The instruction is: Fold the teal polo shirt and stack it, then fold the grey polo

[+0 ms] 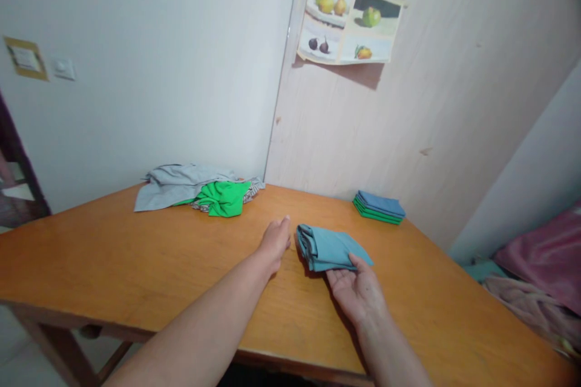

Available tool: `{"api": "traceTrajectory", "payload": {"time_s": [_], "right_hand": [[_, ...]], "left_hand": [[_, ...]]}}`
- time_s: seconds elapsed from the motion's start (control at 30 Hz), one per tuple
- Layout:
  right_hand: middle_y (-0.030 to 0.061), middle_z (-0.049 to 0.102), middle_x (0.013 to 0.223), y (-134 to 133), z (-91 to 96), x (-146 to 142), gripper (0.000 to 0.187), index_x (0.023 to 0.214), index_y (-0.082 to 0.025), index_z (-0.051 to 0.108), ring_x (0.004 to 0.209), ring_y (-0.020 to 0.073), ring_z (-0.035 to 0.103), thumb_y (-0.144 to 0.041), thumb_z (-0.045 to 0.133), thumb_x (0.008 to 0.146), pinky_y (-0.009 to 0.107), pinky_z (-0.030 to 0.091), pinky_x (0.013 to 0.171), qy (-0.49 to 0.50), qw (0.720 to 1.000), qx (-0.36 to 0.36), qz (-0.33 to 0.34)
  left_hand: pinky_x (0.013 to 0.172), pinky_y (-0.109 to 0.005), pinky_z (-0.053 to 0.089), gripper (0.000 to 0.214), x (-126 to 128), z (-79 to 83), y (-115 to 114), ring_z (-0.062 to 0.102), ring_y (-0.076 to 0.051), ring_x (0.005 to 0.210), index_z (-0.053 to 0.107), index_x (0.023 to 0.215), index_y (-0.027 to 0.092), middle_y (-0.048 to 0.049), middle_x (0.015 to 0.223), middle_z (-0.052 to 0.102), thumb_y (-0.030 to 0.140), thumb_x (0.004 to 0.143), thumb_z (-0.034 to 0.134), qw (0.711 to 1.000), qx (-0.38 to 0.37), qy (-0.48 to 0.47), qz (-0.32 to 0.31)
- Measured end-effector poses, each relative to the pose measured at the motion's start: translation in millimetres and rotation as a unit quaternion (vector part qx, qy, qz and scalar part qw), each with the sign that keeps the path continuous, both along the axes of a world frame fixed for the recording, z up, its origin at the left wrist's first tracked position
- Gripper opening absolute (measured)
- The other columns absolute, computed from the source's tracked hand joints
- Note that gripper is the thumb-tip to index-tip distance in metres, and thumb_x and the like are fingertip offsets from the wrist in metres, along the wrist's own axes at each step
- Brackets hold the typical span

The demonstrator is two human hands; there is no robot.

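Observation:
A folded teal-blue cloth is held just above the wooden table, its layered folds facing left. My right hand grips its near edge, thumb on top and fingers underneath, palm turned up. To the left of the cloth, and apart from it, is my left hand, with curled fingers and the thumb pointing away from me. Nothing shows in that hand, though its fingers are partly turned from view.
At the table's back left lies a loose heap with a grey cloth, a green cloth and a patterned one. A neat stack of folded blue and green cloths sits at the back right. Pink fabric lies beyond the right edge.

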State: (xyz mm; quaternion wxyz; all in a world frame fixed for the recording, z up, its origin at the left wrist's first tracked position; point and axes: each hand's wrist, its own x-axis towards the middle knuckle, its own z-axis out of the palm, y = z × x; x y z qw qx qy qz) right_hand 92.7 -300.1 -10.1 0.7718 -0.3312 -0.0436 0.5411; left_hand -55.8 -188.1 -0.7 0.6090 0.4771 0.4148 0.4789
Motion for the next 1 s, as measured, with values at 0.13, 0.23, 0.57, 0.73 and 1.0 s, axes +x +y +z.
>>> {"api": "traceTrajectory", "payload": {"time_s": [0.13,0.23,0.57,0.73,1.0], "right_hand": [[0.0053,0.076,0.09,-1,4.1,0,0.016,0.099,-0.02,0.061,0.088,0.0173,0.074,-0.014,0.047,0.093,0.036,0.06,0.088,0.012,1.0,0.021,0.003],[0.0046,0.076,0.09,-1,5.3,-4,0.016,0.098,-0.02,0.061,0.086,0.0167,0.074,-0.014,0.048,0.093,0.036,0.06,0.088,0.003,1.0,0.023,0.012],[0.0082,0.077,0.093,-4,2.6,-12,0.015,0.104,-0.017,0.062,0.085,0.018,0.074,-0.016,0.053,0.092,0.036,0.061,0.085,-0.026,0.999,-0.003,0.03],[0.0066,0.077,0.099,-5,6.4,-18,0.019,0.107,-0.019,0.062,0.088,0.0182,0.074,-0.017,0.064,0.088,0.037,0.061,0.085,-0.037,0.999,0.016,0.022],[0.0061,0.077,0.096,-1,3.2,-16,0.028,0.111,-0.017,0.061,0.083,0.0177,0.073,-0.011,0.064,0.084,0.035,0.061,0.08,-0.064,0.998,0.009,-0.002]], "left_hand": [[0.078,-0.031,0.054,0.053,3,4.6,-10,0.067,-0.017,0.078,0.057,0.099,0.018,-0.0085,0.09,0.069,0.068,0.094,0.041,0.981,-0.133,-0.102,-0.102],[0.076,-0.035,0.056,0.073,3,9.8,-17,0.068,-0.021,0.081,0.063,0.099,0.017,-0.0104,0.091,0.072,0.083,0.086,0.033,0.95,-0.176,-0.141,-0.217],[0.065,-0.032,0.059,0.022,11,-3.2,-13,0.069,-0.018,0.066,0.063,0.098,0.013,-0.0066,0.082,0.072,0.03,0.085,0.07,0.957,-0.183,-0.163,-0.153],[0.061,-0.029,0.059,0.01,10,0.0,-14,0.066,-0.015,0.059,0.064,0.095,0.011,-0.0058,0.075,0.071,0.015,0.086,0.065,0.966,-0.155,-0.159,-0.134],[0.073,-0.032,0.059,0.02,7,3.9,-17,0.072,-0.019,0.072,0.067,0.103,0.011,-0.0106,0.087,0.075,0.012,0.083,0.063,0.95,-0.155,-0.198,-0.188]]}}
